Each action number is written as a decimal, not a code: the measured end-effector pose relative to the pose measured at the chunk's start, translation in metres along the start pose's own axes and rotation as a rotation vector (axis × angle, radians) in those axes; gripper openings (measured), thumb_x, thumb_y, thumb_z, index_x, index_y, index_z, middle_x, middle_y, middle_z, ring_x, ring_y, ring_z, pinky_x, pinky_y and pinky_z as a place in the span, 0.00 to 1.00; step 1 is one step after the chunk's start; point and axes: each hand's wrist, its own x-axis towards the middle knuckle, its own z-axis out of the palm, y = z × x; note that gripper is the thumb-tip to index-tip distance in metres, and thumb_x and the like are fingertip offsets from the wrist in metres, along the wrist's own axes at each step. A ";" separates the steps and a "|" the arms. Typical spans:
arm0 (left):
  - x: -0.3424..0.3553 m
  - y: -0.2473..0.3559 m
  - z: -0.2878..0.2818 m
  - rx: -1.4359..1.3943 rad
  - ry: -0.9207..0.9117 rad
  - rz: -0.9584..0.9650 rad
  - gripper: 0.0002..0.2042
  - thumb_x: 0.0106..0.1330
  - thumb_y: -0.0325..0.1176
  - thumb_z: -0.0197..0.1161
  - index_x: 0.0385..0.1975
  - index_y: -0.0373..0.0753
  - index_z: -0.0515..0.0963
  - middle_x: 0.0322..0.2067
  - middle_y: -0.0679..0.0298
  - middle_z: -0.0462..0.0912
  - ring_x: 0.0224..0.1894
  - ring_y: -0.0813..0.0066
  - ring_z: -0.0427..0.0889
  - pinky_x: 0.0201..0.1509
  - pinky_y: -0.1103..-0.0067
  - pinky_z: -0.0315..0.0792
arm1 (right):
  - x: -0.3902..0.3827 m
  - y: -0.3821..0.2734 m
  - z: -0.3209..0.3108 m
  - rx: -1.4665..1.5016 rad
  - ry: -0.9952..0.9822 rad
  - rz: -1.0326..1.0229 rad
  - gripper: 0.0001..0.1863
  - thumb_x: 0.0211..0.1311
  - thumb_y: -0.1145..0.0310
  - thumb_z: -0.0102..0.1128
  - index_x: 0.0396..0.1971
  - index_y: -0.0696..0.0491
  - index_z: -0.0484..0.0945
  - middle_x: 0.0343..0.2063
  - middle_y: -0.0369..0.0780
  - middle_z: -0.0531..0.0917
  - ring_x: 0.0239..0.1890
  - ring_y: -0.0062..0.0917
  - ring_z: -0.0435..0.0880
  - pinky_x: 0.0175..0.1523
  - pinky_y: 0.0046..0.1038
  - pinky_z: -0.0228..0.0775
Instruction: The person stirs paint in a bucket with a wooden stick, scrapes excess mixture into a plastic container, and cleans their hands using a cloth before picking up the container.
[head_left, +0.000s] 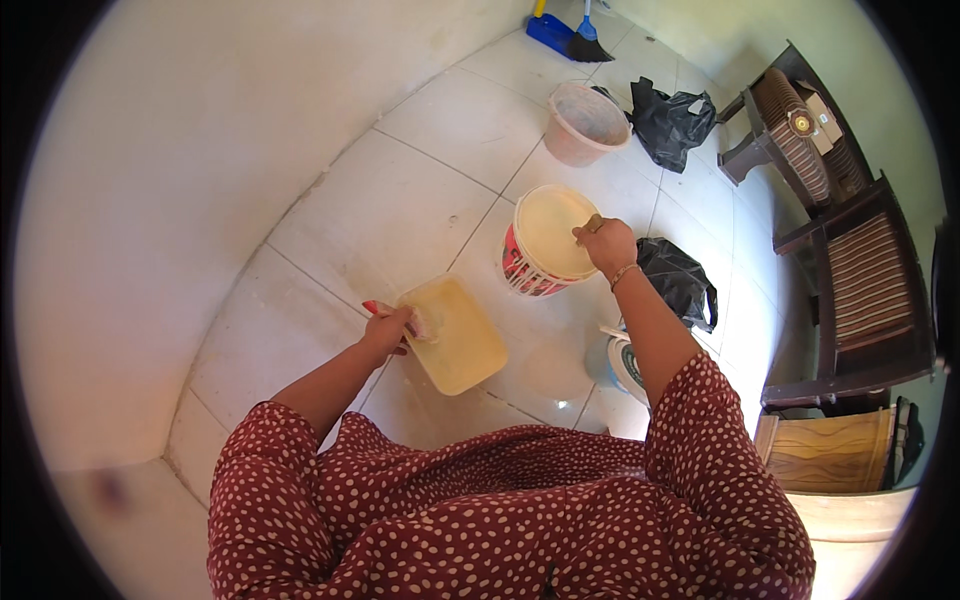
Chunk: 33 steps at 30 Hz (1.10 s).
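Note:
My left hand (389, 330) grips a red-handled tool (371, 306), its pale, paint-smeared end at the left part of a pale yellow shallow tray (455, 345). My right hand (603, 243) is closed on a small tan object (591, 228), perhaps a stick, at the right side of a white-and-red bucket (540, 265) filled with cream paint. A black plastic bag (675, 285) lies right of the bucket. Partly behind my right forearm is a light blue and white container (607, 365).
Behind are a pinkish pail (580, 140), another black bag (670, 120), a blue dustpan (548, 35) and a broom (585, 45). Dark wooden slatted furniture (860, 290) lines the right wall, with a wooden box (828, 450) nearer. A pale wall (150, 200) bounds the tiled floor (420, 180) on the left.

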 end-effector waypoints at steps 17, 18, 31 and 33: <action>-0.011 0.021 -0.011 -0.029 0.036 0.089 0.17 0.60 0.38 0.53 0.43 0.31 0.70 0.38 0.53 0.76 0.39 0.56 0.80 0.36 0.58 0.80 | 0.013 0.000 0.007 0.167 0.178 -0.101 0.18 0.50 0.52 0.62 0.31 0.52 0.83 0.29 0.42 0.84 0.32 0.37 0.82 0.39 0.34 0.72; -0.012 0.024 -0.009 -0.027 0.041 0.099 0.17 0.60 0.38 0.53 0.43 0.31 0.70 0.37 0.53 0.76 0.38 0.56 0.81 0.35 0.59 0.81 | 0.011 0.006 0.007 0.112 0.138 -0.045 0.18 0.50 0.51 0.62 0.30 0.52 0.83 0.31 0.43 0.84 0.33 0.37 0.82 0.39 0.34 0.72; -0.026 0.059 -0.002 -0.111 0.060 0.135 0.18 0.57 0.39 0.52 0.39 0.29 0.73 0.35 0.54 0.78 0.33 0.58 0.82 0.31 0.61 0.81 | 0.020 -0.005 0.018 0.503 0.188 -0.101 0.15 0.48 0.55 0.64 0.29 0.51 0.84 0.27 0.42 0.84 0.29 0.34 0.81 0.39 0.31 0.72; -0.029 0.060 -0.001 -0.118 0.059 0.110 0.18 0.57 0.39 0.52 0.40 0.29 0.72 0.35 0.53 0.77 0.33 0.57 0.82 0.31 0.60 0.81 | 0.022 0.002 0.016 0.365 0.206 -0.117 0.15 0.49 0.55 0.63 0.30 0.50 0.84 0.29 0.41 0.84 0.32 0.34 0.81 0.40 0.32 0.72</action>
